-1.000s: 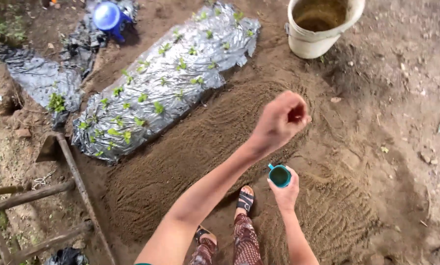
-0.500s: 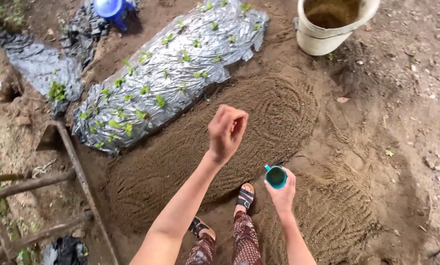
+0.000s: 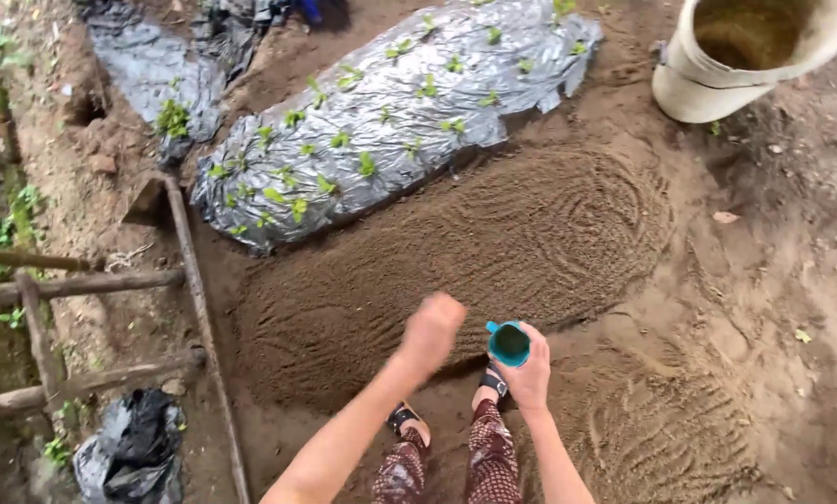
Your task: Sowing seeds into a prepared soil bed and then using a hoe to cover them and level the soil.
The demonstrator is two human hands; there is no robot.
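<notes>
Your right hand (image 3: 530, 373) holds a small teal cup (image 3: 509, 343), grip closed round its side, mouth up, above your sandalled feet. Your left hand (image 3: 431, 331) hangs just beside the cup, fingers curled into a loose fist; what it holds, if anything, can't be made out. Both sit over the near edge of the raked soil bed (image 3: 493, 243). Beyond it: silver sheet (image 3: 390, 112) with seedlings poking through. Pale bucket (image 3: 736, 65) at top right. Wooden frame (image 3: 64, 317) on your left.
</notes>
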